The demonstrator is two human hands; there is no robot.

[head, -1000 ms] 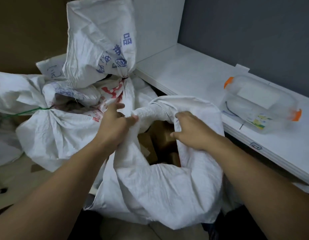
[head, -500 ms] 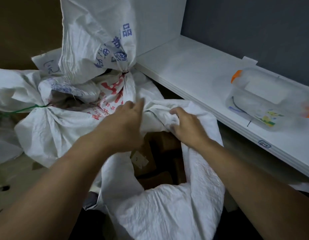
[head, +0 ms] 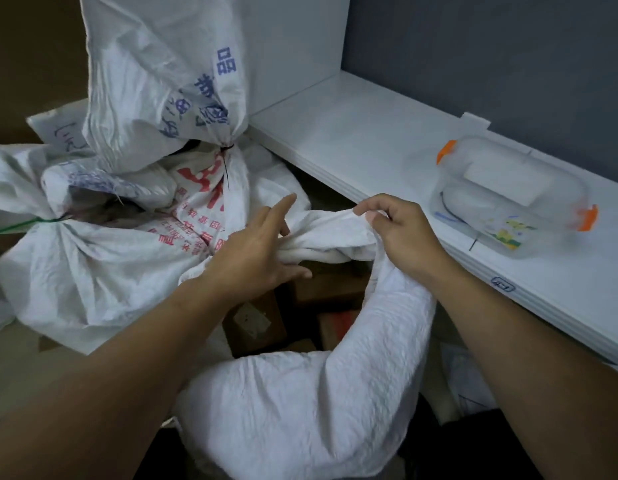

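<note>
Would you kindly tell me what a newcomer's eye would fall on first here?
First, the open white sack at centre, its rolled rim pinched by the right hand and touched by the left hand, brown cartons inside. Next, the tied sacks piled at left and the clear box with orange clasps on the white shelf at right.

Blue print runs down the tied sack [head: 155, 81] standing off the counter's [head: 370, 140] left end; only the top character, 品, reads clearly, the rest being creased and blurred; the red-printed sack [head: 196, 209] below it shows 转基因 in one small line, its large characters broken by folds; the handwriting on the rear sack [head: 63, 133] cannot be made out; the blue-framed label [head: 503, 285] on the counter's front edge and the coloured sticker [head: 505, 233] on the clear box [head: 508, 188] are too small to read.
</note>
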